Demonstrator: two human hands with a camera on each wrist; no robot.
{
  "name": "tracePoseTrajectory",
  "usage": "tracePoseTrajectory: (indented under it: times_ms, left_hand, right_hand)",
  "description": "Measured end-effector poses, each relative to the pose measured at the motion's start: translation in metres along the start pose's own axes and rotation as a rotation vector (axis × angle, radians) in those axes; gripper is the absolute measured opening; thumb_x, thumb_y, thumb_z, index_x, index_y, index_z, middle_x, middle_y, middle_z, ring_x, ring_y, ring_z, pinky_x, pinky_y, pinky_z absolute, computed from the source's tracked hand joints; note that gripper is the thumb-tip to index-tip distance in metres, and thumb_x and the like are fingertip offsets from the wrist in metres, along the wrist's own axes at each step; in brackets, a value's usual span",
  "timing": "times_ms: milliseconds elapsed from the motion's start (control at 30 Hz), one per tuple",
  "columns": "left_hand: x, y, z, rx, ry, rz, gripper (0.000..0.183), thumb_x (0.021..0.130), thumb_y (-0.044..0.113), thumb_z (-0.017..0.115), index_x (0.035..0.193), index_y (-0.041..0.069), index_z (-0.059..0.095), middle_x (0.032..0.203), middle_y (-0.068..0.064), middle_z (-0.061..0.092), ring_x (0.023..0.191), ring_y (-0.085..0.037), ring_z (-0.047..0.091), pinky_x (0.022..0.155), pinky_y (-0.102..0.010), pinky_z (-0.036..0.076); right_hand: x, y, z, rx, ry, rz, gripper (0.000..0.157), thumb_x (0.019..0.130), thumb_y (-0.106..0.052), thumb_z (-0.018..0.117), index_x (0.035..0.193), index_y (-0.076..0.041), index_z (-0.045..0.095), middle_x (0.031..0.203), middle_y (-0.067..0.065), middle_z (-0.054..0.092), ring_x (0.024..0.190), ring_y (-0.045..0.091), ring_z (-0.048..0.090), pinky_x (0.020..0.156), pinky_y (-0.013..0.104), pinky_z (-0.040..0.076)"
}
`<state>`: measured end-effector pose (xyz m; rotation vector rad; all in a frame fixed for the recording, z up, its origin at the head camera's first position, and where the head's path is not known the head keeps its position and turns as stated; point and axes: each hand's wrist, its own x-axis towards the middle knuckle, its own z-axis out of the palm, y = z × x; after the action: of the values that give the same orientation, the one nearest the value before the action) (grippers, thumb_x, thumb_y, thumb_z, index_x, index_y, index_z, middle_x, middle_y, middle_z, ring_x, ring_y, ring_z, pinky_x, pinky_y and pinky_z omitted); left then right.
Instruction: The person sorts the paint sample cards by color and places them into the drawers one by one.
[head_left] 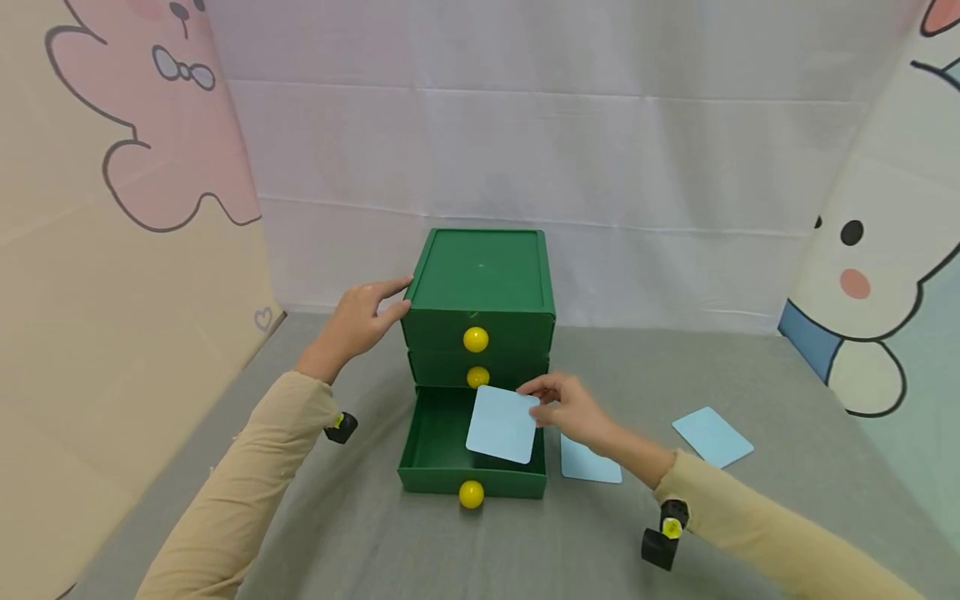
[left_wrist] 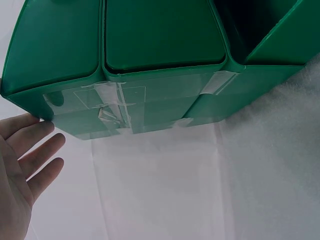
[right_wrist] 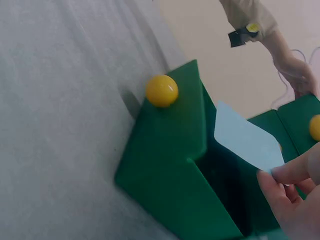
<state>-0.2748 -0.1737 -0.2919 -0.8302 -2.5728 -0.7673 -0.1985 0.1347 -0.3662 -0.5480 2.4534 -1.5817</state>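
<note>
A green drawer cabinet [head_left: 480,271] with yellow round knobs stands on the grey cloth, its bottom drawer [head_left: 435,425] pulled out and the two upper ones closed. Against the cabinet's upper left side rests my left hand [head_left: 358,321], fingers extended; the left wrist view shows its fingertips at the green side wall. My right hand [head_left: 566,408] pinches a pale blue card [head_left: 501,425] by its right edge between thumb and fingers. That card is tilted over the pulled-out drawer, as the right wrist view also shows. A second pale blue card [head_left: 588,462] lies right of the drawer, partly behind my right hand.
Farther right, another pale blue card [head_left: 712,437] lies flat on the grey cloth [head_left: 337,533]. A white curtain [head_left: 562,158] hangs behind the cabinet, with cartoon-printed sheets at left and right. Clear tape [left_wrist: 112,95] runs along the cabinet's side.
</note>
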Motion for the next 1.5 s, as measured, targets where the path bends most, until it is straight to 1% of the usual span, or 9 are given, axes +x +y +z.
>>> tracePoseTrajectory:
  times_ms: [133, 367, 500, 700, 900, 1133, 1267, 1400, 1500]
  left_hand:
    - [0.000, 0.000, 0.000, -0.006, -0.001, 0.005, 0.042, 0.093, 0.017, 0.050, 0.130, -0.002, 0.048, 0.128, -0.020, 0.051, 0.117, -0.034, 0.048, 0.096, -0.046, 0.039]
    - [0.000, 0.000, 0.000, -0.013, -0.010, -0.004, 0.042, 0.094, 0.018, 0.049, 0.131, -0.002, 0.047, 0.129, -0.020, 0.050, 0.118, -0.033, 0.047, 0.097, -0.046, 0.039]
    - [0.000, 0.000, 0.000, -0.013, -0.003, -0.008, 0.042, 0.093, 0.018, 0.050, 0.131, -0.001, 0.047, 0.128, -0.020, 0.050, 0.117, -0.033, 0.048, 0.096, -0.046, 0.039]
    - [0.000, 0.001, -0.001, -0.012, 0.001, -0.011, 0.042, 0.093, 0.018, 0.050, 0.131, -0.001, 0.047, 0.128, -0.020, 0.050, 0.117, -0.033, 0.048, 0.096, -0.047, 0.039]
    - [-0.001, 0.001, -0.001, -0.012, -0.005, -0.011, 0.042, 0.093, 0.018, 0.050, 0.131, -0.002, 0.047, 0.128, -0.020, 0.050, 0.117, -0.033, 0.047, 0.096, -0.047, 0.039]
    - [-0.001, 0.002, -0.002, -0.024, -0.009, -0.009, 0.042, 0.093, 0.018, 0.050, 0.131, -0.002, 0.047, 0.129, -0.020, 0.049, 0.118, -0.033, 0.047, 0.097, -0.046, 0.039]
    - [-0.001, 0.002, -0.001, -0.017, -0.003, -0.005, 0.042, 0.093, 0.018, 0.050, 0.130, -0.002, 0.048, 0.128, -0.020, 0.050, 0.117, -0.033, 0.048, 0.096, -0.046, 0.039]
    - [0.000, 0.001, -0.001, -0.008, -0.001, -0.006, 0.042, 0.093, 0.018, 0.050, 0.130, -0.002, 0.048, 0.128, -0.020, 0.050, 0.117, -0.033, 0.048, 0.096, -0.046, 0.039]
    - [0.000, 0.000, 0.000, -0.008, 0.000, -0.006, 0.042, 0.093, 0.018, 0.050, 0.130, -0.002, 0.048, 0.128, -0.020, 0.050, 0.118, -0.033, 0.048, 0.097, -0.046, 0.039]
  right_hand:
    - [0.006, 0.001, 0.021, -0.030, -0.004, -0.027, 0.025, 0.083, 0.010, 0.055, 0.106, 0.004, 0.063, 0.101, 0.014, 0.051, 0.080, 0.020, 0.050, 0.065, 0.029, 0.054]
    - [0.016, 0.010, 0.046, -0.053, -0.012, -0.067, 0.024, 0.081, 0.011, 0.056, 0.103, 0.004, 0.064, 0.092, 0.012, 0.051, 0.075, 0.018, 0.050, 0.064, 0.034, 0.055]
    - [0.022, 0.012, 0.055, -0.023, -0.033, -0.039, 0.025, 0.081, 0.012, 0.056, 0.103, 0.004, 0.064, 0.094, 0.012, 0.051, 0.075, 0.017, 0.051, 0.065, 0.033, 0.055]
    - [0.030, 0.011, 0.066, 0.035, -0.123, 0.048, 0.027, 0.080, 0.016, 0.053, 0.104, 0.006, 0.062, 0.089, 0.012, 0.048, 0.070, 0.015, 0.046, 0.067, 0.034, 0.055]
    - [0.038, 0.015, 0.074, 0.067, -0.141, 0.105, 0.029, 0.079, 0.016, 0.053, 0.105, 0.007, 0.062, 0.082, 0.009, 0.045, 0.067, 0.013, 0.046, 0.066, 0.030, 0.054]
    - [0.041, 0.020, 0.079, -0.005, -0.165, 0.060, 0.026, 0.075, 0.014, 0.057, 0.100, 0.008, 0.063, 0.083, 0.014, 0.051, 0.066, 0.014, 0.040, 0.057, 0.021, 0.039]
    - [0.041, 0.023, 0.080, -0.020, -0.162, 0.045, 0.026, 0.074, 0.014, 0.059, 0.099, 0.009, 0.064, 0.082, 0.013, 0.052, 0.067, 0.013, 0.041, 0.057, 0.020, 0.040]
    - [0.041, 0.025, 0.080, -0.025, -0.162, 0.028, 0.025, 0.073, 0.012, 0.062, 0.098, 0.008, 0.064, 0.082, 0.013, 0.053, 0.068, 0.015, 0.043, 0.061, 0.024, 0.044]
    - [0.045, 0.038, 0.079, -0.039, -0.165, -0.027, 0.021, 0.075, 0.004, 0.065, 0.096, 0.002, 0.067, 0.083, 0.007, 0.054, 0.070, 0.014, 0.046, 0.063, 0.025, 0.046]
